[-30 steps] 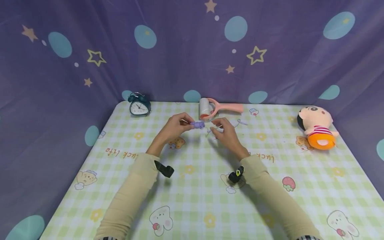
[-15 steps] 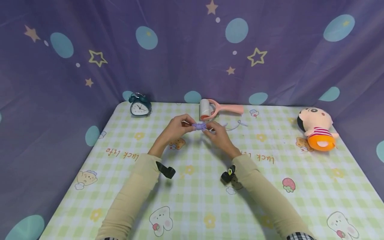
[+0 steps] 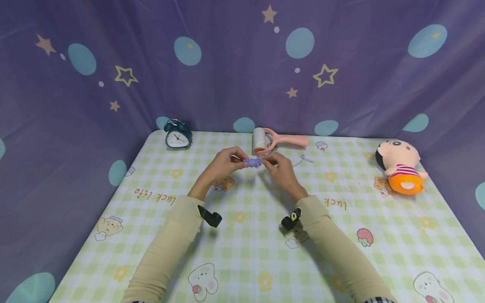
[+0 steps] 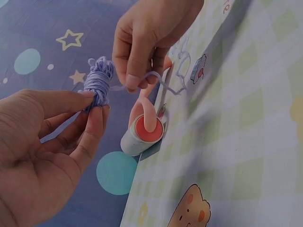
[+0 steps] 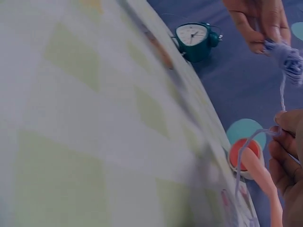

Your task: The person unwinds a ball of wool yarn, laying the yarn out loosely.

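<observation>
Mid-frame, my left fingers (image 4: 92, 135) pinch the yarn bundle (image 4: 98, 80) while my right fingers (image 4: 138, 59), just drawn off it, pinch its strand (image 5: 282, 92), so a short length spans between.

My head camera is looking forward and down, viewing the table (image 3: 235, 252) from farthest back. My left wrist camera (image 3: 210, 217) is facing about one o'clock, my right wrist camera (image 3: 289, 222) about eleven, both peering from close by and tilting sideways. These two views are sharing my left hand (image 4: 47, 156), my right hand (image 4: 147, 38), the yarn bundle (image 4: 98, 81) and the roller (image 4: 135, 142).
</observation>
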The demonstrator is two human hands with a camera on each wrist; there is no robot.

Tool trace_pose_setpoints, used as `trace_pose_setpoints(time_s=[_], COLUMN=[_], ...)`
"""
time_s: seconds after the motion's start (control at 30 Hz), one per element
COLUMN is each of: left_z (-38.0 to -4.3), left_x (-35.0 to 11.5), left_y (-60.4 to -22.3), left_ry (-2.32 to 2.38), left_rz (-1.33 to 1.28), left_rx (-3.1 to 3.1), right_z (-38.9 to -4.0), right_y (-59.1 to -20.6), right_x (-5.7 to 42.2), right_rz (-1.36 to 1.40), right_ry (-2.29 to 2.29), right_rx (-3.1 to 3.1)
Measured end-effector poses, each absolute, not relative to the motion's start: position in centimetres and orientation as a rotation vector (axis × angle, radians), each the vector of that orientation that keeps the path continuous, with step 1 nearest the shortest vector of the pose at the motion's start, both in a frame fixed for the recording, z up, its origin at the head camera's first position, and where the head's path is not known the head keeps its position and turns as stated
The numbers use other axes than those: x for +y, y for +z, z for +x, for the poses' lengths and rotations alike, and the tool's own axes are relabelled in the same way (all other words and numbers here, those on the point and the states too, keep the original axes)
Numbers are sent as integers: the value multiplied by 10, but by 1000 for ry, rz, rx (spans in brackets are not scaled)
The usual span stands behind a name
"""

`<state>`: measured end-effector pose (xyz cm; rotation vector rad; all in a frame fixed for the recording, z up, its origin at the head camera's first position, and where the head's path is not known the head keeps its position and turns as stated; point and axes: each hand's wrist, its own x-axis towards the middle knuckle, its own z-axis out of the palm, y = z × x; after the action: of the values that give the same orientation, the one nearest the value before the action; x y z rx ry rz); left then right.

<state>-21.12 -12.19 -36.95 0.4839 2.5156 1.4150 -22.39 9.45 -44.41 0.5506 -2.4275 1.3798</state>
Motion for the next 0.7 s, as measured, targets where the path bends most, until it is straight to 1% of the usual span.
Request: trace_pose_setpoints(time_s=[0.47,0.7], left_z=[-213,-214], left_x=[-121,-120], left_y=[-372,-371], left_ry=[1391,1372], left_rz=[459,418], left_rx=[2519,2544], right_z=[-227,-225], right_y=[-425,-421], right_x=[115,127], right_rz=[381,394], right_ry=[1426,1420], right_rx=[-2347,-2323])
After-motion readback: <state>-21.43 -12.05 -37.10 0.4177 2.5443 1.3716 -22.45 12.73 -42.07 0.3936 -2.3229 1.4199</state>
